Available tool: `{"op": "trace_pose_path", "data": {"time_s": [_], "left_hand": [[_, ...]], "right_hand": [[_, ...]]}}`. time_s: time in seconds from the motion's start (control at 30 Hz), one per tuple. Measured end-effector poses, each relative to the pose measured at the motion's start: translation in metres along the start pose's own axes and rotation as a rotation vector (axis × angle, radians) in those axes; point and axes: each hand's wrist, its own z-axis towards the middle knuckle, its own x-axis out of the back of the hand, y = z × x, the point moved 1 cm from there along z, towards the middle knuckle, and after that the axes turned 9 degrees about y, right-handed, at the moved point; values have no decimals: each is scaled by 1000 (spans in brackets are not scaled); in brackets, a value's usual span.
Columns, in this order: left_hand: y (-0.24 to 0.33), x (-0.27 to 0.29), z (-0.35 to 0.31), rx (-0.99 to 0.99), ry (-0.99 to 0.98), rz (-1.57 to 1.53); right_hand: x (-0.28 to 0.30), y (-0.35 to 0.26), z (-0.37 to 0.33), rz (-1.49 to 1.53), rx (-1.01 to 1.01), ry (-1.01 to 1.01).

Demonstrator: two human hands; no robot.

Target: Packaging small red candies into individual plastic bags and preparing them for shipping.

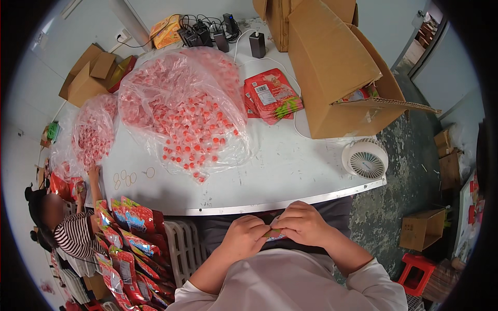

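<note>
Over my lap, just off the table's near edge, my left hand point(244, 236) and my right hand point(302, 224) meet with fingers pinched together. Between them shows a narrow strip of a printed pouch point(274, 235), coloured green, blue and red; my fingers cover most of it. On the table beyond, a large clear plastic bag point(181, 119) lies open with many small wrapped red candies point(194, 147) spilling toward its near side. To the right of it, a stack of flat red pouches point(272, 96) rests on the table.
Filled red pouches point(129, 249) stand crowded at my left, beside a white plastic crate point(184, 246). A big cardboard box point(342, 78) and a small white fan point(365, 159) occupy the table's right side. Another person point(72, 233) reaches into a second candy bag point(93, 129) at left.
</note>
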Motion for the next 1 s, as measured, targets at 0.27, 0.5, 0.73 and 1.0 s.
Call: {"op": "trace_pose_path", "data": {"time_s": [0.27,0.5,0.73,1.0], "left_hand": [[11,16,-5,102,41,-1],[14,31,-18,141,-147,103],[10,36,-13,138,-35,30],[7,32,-15,88,-81,12]], "right_hand": [[-4,-6,0,37,-16,57],[-5,-4,20,161,8,-149],[-11,5,8,127,5,-58],[-7,0,16,160,2,-125]]}}
